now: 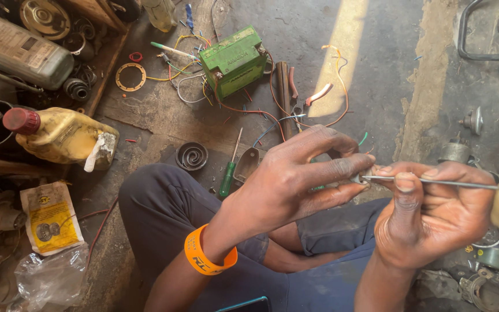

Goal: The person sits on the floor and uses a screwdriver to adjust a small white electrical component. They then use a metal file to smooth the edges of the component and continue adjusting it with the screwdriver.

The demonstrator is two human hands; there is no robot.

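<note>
Steel, thin and grey, forms the shaft of the one screwdriver (434, 182) in use; its pale rounded handle sits at the right edge of the view. The right hand (428, 214) is closed around that shaft, thumb pressed on top. The left hand (295, 179) has its fingers loosely spread, with fingertips pinching one small part (358, 178) at the shaft's tip; what the part is cannot be told. One orange wristband (206, 254) circles the left wrist. On the concrete floor (376, 69) beyond lie one green battery (233, 60) amid loose coloured wires, one green-handled screwdriver (227, 176), one coiled spring (192, 156), and one yellow oil bottle (64, 136) with a red cap.
</note>
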